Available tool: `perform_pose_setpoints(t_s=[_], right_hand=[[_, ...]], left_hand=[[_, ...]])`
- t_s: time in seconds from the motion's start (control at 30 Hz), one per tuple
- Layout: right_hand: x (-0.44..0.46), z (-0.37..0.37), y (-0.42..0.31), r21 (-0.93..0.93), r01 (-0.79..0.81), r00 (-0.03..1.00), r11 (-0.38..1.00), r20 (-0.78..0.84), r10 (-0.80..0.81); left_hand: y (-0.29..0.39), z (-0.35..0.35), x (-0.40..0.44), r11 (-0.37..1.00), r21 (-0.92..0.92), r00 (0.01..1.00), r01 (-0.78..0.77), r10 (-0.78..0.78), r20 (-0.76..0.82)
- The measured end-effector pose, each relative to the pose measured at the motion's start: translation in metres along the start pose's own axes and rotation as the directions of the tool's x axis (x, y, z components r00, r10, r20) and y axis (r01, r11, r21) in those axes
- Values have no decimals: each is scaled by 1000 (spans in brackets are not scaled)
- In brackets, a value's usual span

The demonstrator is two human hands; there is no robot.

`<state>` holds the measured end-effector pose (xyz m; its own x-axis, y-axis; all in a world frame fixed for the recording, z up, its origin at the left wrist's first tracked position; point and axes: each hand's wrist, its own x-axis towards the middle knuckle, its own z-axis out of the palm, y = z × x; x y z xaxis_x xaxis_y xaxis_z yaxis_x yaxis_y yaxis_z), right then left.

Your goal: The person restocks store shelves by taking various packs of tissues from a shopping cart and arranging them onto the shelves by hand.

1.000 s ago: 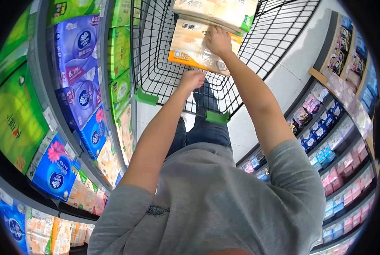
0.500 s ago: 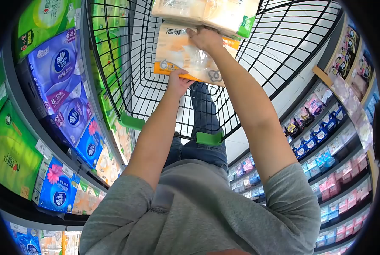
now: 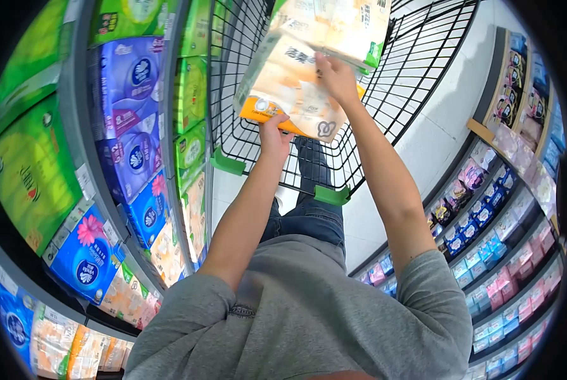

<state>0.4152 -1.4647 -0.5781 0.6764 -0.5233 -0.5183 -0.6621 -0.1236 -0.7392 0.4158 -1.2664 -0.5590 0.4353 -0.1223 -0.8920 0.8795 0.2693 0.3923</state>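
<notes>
Between my two hands is an orange-and-white pack of tissues in clear wrap, slightly tilted inside the shopping cart. My left hand grips its near lower edge, thumb on top and fingers beneath. My right hand holds the upper right part, its fingers partly hidden at the pack's edge. Just beyond, touching or very close to it, lies another tissue pack, cream with a green corner. The cart is black wire with green corner pieces on its near rim.
On the left, shelves hold purple tissue packs, green packs and a blue pack with a pink flower. Shelves of small pink and blue packs curve along the right. Pale floor tiles show beside the cart.
The view has swung, so the cart and left shelf sit differently. The held pack has tilted, showing its left side, and its near edge appears lower. Both hands stay on it.
</notes>
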Motion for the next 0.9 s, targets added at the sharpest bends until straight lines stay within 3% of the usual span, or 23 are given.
perform_pose_setpoints(t_s=[0.07, 0.1, 0.17, 0.2, 0.27, 0.33, 0.4, 0.43, 0.47, 0.53, 0.6, 0.67, 0.7, 0.73, 0.77, 0.8, 0.83, 0.87, 0.9], right_hand=[[-26, -9, -20, 201, 77, 959, 977, -284, -17], [-39, -14, -30, 200, 104, 955, 974, -294, -42], [-67, -25, -54, 391, 190, 913, 900, -408, -16], [-86, -28, -69, 386, 220, 907, 896, -419, -42], [-126, -33, -105, 586, 295, 887, 755, -461, 11], [-168, -32, -137, 483, 474, 817, 736, -553, -164], [-202, -24, -160, 272, 604, 705, 749, -620, -343], [-235, -21, -180, 266, 546, 758, 795, -562, -332], [-263, -10, -195, 263, 584, 745, 768, -550, -378], [-319, 16, -224, 41, 785, 536, 618, -546, -644], [-389, 47, -255, 66, 949, 288, 307, -568, -771], [-467, 67, -261, -175, 979, 20, 101, -412, -911], [-493, 87, -249, 20, 999, 54, 51, -280, -959], [-511, 112, -231, 210, 977, 64, 36, -130, -989], [-524, 138, -213, 372, 883, 242, 286, 162, -957], [-532, 164, -199, 422, 722, 350, 548, 461, -816], [-537, 188, -194, 417, 738, 330, 531, 462, -823], [-542, 209, -195, 644, 411, 436, 645, 483, -759], [-546, 222, -200, 774, 20, 504, 633, 539, -675]], left_hand=[[23, 14, -34, 995, 34, 995, -93, 92, 26], [34, 19, -52, 976, 118, 982, -183, 175, 71], [54, 18, -80, 912, 245, 942, -330, 299, 155], [63, 12, -93, 907, 229, 932, -353, 319, 173], [81, -4, -117, 853, 234, 847, -467, 356, 394], [100, -29, -141, 834, 132, 777, -535, 425, 463], [125, -67, -172, 890, 129, 744, -437, 276, 609], [129, -94, -172, 916, 105, 732, -388, 236, 639], [138, -116, -189, 903, 68, 714, -425, 288, 638], [150, -165, -229, 925, -29, 641, -378, 284, 713], [163, -215, -276, 895, -126, 590, -429, 383, 711], [171, -259, -311, 833, -290, 507, -472, 525, 683], [175, -280, -325, 799, -329, 493, -504, 578, 650], [179, -298, -341, 769, -359, 470, -528, 617, 631], [181, -313, -356, 729, -408, 419, -549, 663, 620], [183, -327, -370, 693, -451, 368, -563, 699, 613], [182, -340, -381, 672, -478, 345, -566, 720, 603], [180, -351, -394, 657, -492, 320, -571, 730, 603], [178, -360, -407, 644, -535, 287, -547, 745, 602]])
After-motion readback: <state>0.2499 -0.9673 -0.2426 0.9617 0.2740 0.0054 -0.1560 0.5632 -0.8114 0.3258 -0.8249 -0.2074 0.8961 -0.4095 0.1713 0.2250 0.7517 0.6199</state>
